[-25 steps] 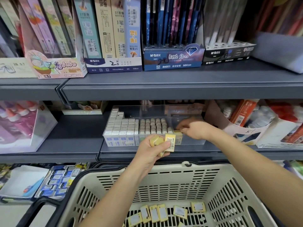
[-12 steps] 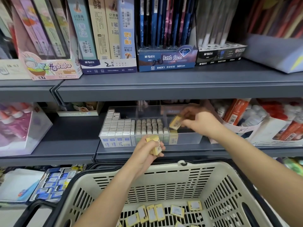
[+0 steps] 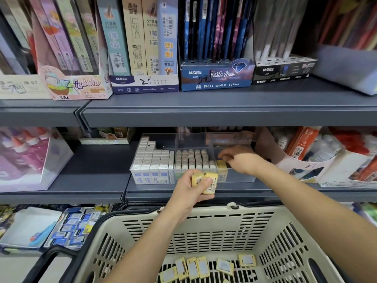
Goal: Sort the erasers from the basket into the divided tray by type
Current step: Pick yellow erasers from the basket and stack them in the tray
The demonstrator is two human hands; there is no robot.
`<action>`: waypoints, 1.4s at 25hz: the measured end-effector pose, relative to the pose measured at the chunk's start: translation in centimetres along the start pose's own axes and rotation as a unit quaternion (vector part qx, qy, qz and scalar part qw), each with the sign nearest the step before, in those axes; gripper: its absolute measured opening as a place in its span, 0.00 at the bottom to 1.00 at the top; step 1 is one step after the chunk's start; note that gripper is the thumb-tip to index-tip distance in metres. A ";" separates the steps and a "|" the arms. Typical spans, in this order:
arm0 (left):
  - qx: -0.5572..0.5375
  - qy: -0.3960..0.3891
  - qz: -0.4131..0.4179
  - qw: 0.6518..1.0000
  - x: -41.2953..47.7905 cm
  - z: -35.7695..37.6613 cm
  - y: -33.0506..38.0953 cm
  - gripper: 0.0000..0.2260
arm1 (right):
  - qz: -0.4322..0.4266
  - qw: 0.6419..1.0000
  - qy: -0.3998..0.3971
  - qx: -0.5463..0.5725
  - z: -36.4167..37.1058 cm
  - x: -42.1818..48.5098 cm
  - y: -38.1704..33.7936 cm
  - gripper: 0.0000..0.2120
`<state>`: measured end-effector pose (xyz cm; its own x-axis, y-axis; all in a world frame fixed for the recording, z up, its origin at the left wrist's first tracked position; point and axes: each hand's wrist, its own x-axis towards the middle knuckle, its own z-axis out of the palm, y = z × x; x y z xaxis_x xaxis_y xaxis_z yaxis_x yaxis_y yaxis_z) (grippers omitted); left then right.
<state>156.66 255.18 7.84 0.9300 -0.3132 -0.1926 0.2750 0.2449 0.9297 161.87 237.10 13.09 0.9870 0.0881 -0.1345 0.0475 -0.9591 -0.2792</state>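
Reaching right hand (image 3: 238, 160) lowered into tray (image 3: 241, 178)

Two hands work a stationery aisle: the left hand (image 3: 189, 190) grips at least two yellow erasers (image 3: 205, 180), and the right hand (image 3: 238, 160) is inside the single clear tray (image 3: 240, 177). The tray shows three kinds in three sections: white boxed erasers (image 3: 151, 160) and a small yellow stack (image 3: 221, 164), both too tightly packed to count, and round-topped erasers (image 3: 191, 158) in about five columns. One basket (image 3: 204, 227) holds six loose erasers (image 3: 204, 267) in full view, with a seventh cut off at the lower edge. Five display boxes (image 3: 216, 78) line the upper shelf (image 3: 224, 111).
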 end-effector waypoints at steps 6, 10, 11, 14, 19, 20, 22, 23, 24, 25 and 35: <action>-0.005 0.005 0.009 1.000 0.1 0.1 0.0 0.05 | -0.059 0.966 0.101 0.232 0.3 -4.4 -1.7 0.07; -0.013 -0.016 0.010 1.000 0.0 0.1 0.1 0.05 | -0.099 0.972 0.048 0.206 0.9 -5.6 -2.1 0.06; -0.019 -0.025 0.012 0.999 -0.1 0.1 0.1 0.05 | -0.090 0.966 0.049 0.239 0.5 -5.6 -1.7 0.05; -0.028 -0.043 0.013 0.999 -0.2 -0.4 0.0 0.10 | -0.038 0.946 0.076 0.312 -1.3 -4.4 -0.1 0.03; 0.035 -0.022 0.026 0.999 -0.1 -0.1 -0.5 0.12 | 0.031 0.981 0.120 0.147 -1.8 -0.6 1.0 0.09; 0.042 -0.014 0.032 0.999 0.0 -0.1 -0.7 0.13 | 0.028 0.984 0.106 0.141 -1.4 -0.1 0.9 0.09; 0.034 -0.005 0.043 0.998 0.2 -0.2 -0.9 0.13 | 0.025 0.983 0.097 0.157 -1.1 0.5 0.8 0.09; 0.028 -0.003 0.047 0.998 0.2 -0.2 -0.9 0.12 | 0.027 0.982 0.104 0.155 -1.1 0.8 0.9 0.09; 0.024 -0.002 0.052 0.998 0.3 -0.3 -1.0 0.11 | 0.029 0.983 0.113 0.145 -1.2 0.9 0.9 0.09; 0.022 -0.002 0.057 0.998 0.3 -0.4 -1.1 0.11 | 0.030 0.983 0.121 0.132 -1.1 1.1 1.1 0.09; 0.065 0.018 0.083 0.994 0.9 -0.7 -1.5 0.16 | 0.006 0.999 0.031 0.016 0.5 0.5 0.7 0.14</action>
<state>157.28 255.12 6.03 0.9686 -0.2452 -0.0411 0.0845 0.1692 0.9820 162.29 236.58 12.30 0.9951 0.0581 -0.0802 0.0306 -0.9506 -0.3089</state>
